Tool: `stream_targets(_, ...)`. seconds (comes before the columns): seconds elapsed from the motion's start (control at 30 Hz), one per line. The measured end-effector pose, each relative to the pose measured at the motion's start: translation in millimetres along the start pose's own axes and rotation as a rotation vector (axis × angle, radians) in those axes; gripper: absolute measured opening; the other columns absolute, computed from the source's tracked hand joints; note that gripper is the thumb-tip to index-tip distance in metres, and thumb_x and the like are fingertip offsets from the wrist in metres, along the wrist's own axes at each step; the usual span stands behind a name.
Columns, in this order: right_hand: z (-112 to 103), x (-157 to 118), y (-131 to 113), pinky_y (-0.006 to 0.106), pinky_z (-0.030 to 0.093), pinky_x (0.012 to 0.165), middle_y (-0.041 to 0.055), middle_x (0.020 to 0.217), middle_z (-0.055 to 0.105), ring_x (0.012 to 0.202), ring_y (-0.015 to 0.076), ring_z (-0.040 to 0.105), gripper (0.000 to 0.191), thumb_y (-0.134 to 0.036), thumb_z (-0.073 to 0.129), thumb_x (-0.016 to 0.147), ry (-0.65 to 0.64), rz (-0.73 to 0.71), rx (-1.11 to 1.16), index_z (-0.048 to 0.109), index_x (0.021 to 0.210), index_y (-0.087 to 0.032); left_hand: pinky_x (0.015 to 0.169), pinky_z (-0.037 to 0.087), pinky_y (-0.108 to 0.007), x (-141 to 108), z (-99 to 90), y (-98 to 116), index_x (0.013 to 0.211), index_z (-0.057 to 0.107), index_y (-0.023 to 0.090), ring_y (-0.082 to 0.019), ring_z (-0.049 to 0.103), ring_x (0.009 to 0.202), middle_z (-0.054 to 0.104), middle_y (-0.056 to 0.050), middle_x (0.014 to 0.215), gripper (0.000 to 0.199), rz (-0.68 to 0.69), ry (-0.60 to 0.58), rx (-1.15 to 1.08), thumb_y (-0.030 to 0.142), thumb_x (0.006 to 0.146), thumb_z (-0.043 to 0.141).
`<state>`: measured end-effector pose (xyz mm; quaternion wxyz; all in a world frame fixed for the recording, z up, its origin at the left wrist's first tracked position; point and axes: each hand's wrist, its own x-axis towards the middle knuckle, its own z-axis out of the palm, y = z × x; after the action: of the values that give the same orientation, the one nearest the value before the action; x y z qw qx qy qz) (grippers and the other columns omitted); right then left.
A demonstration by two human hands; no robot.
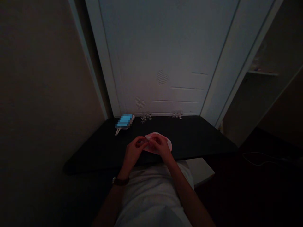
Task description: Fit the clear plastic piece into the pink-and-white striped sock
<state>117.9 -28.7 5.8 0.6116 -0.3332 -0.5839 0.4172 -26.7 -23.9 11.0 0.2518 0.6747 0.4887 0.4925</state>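
A flat, rounded pink-and-white piece (168,144) lies on the black tabletop (196,135), near its front edge. Over its left part, my left hand (134,150) has thumb and fingers closed in a pinch. My right hand (162,146) reaches across the piece, fingers bent and pinched, its tips meeting those of the left. A small whitish tip (148,137) shows between the two hands. Dim light and the fingers hide what exactly they grip.
At the back left lies a lit phone (124,120), blurred, with a white cable (117,131). Small shiny clear pieces stand in two clusters, one left (146,117) and one right (177,114), against the white panel (165,47). A pale board (201,170) sits below the table's front edge.
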Motion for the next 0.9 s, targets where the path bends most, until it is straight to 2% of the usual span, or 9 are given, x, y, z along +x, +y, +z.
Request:
stream_targets(0.3,0.8,3.4,3.1,0.022,0.041,0.056,-0.0034,0.067,0.055,0.059,0.011,0.05,0.02,-0.029,0.065,0.063,0.151,0.051,-0.061,0.055,0.077,-0.019,0.061,0.045,-0.025,-0.4,0.5,1.6,0.093,0.061,0.02,-0.016,0.06,0.068,0.066,-0.003,0.088,0.034,-0.013,-0.018,0.013,0.044,0.068,0.06)
stream_targets(0.53,0.1,2.4,1.1,0.022,0.041,0.059,-0.0033,0.069,0.055,0.062,0.011,0.05,0.02,-0.028,0.066,0.064,0.148,0.028,-0.069,0.055,0.078,-0.019,0.061,0.044,-0.024,-1.4,-0.7,4.4,0.092,0.062,0.019,-0.016,0.059,0.067,0.067,-0.003,0.086,0.035,-0.008,-0.01,0.014,0.044,0.068,0.06)
stream_targets(0.8,1.1,0.0,0.6,0.023,0.042,0.058,-0.0021,0.068,0.057,0.063,0.0128,0.053,0.013,-0.031,0.059,0.071,0.051,0.043,-0.017,0.054,0.077,-0.02,0.061,0.045,-0.024,1.1,0.8,-3.6,0.092,0.061,0.019,-0.016,0.059,0.068,0.065,-0.003,0.086,0.034,0.003,-0.004,0.033,0.043,0.069,0.059)
stream_targets(0.9,1.4,0.2,0.5,0.024,0.043,0.059,-0.0016,0.067,0.058,0.063,0.0131,0.054,0.012,-0.03,0.058,0.072,0.057,0.039,-0.027,0.055,0.077,-0.019,0.06,0.045,-0.024,1.0,0.9,-2.6,0.092,0.061,0.019,-0.016,0.06,0.067,0.065,-0.003,0.085,0.033,0.006,-0.003,0.038,0.042,0.069,0.059)
